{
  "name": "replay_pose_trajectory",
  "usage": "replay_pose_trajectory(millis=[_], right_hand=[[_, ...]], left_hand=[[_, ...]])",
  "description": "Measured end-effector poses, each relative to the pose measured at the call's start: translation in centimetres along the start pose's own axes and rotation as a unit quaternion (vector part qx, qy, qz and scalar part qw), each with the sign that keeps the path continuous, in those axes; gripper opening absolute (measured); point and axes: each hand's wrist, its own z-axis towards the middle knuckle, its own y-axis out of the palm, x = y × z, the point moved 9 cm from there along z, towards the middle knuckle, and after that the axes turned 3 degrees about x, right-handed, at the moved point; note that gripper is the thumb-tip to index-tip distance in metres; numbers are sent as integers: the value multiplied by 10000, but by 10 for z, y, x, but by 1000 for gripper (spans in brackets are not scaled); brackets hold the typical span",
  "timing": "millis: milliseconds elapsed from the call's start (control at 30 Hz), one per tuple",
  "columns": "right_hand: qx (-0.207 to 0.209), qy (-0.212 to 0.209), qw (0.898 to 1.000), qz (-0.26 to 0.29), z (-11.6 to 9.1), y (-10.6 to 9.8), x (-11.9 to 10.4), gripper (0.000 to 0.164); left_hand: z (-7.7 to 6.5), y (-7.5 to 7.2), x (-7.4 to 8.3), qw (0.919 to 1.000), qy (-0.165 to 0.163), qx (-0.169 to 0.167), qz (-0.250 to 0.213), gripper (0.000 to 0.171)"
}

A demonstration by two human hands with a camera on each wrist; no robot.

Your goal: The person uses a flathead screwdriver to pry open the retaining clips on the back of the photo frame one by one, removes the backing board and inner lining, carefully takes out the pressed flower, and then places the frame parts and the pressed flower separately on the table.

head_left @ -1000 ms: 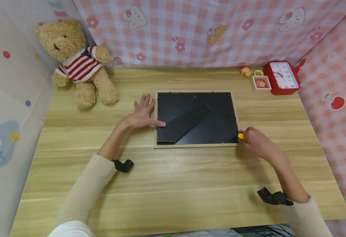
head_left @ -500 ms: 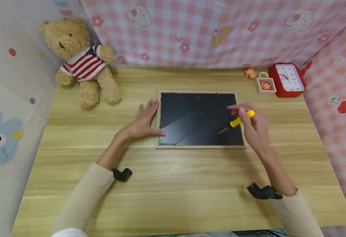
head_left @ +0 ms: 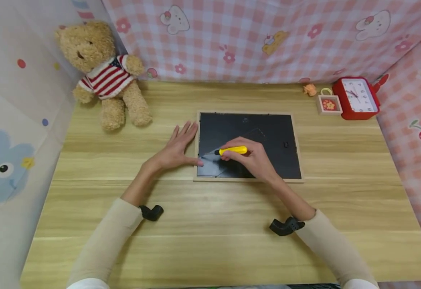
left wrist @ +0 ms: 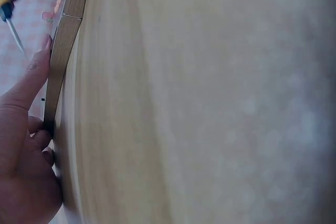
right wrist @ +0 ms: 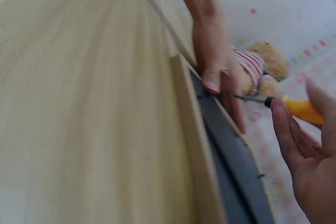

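A picture frame (head_left: 277, 160) lies face down, its black backing and pale wooden border showing in the head view. A flat black stand leg (head_left: 256, 135) slants across the backing, partly covered by my right hand (head_left: 257, 162). That hand pinches a screwdriver (head_left: 236, 150) by its yellow handle. The shaft points left, its tip close to the frame's left edge in the head view. My left hand (head_left: 174, 151) rests at that edge, fingers extended along the outside and thumb over the border. In the right wrist view, the screwdriver (right wrist: 302, 109) sits above the backing, near the left thumb.
A teddy bear (head_left: 111, 80) in a striped shirt sits at the back left of the wooden table (head_left: 210, 233). At the back right stand a red clock (head_left: 356, 98), a small square box (head_left: 329, 105), a yellow ring (head_left: 326, 91) and a crumpled orange piece (head_left: 309, 89).
My right hand has brought the screwdriver from the frame's lower right corner up and across to its left side. The left hand stays at the left edge, its thumb slightly lower.
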Motion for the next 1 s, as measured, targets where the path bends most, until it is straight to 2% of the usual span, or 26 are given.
replay_pose_trajectory(millis=[200,367,600,833,1000], right_hand=[[237,220,9986,-430,5,10,15,20],[170,297,9973,-649,8,14,18,20],[-352,182,9949,-927,19,18,4,18],[-1013,-27,9846,-1425,39,33,-18,18],[-1093,-21,9817,-1560,45,40,-28,17]], left_hand=[[-2,0,2,9998,26,-219,-9,137],[-2,2,-2,9991,69,-404,124,138],[1,6,-8,9980,216,-476,353,140],[0,4,-6,9980,224,-435,397,138],[-2,4,-1,9982,208,-470,303,139]])
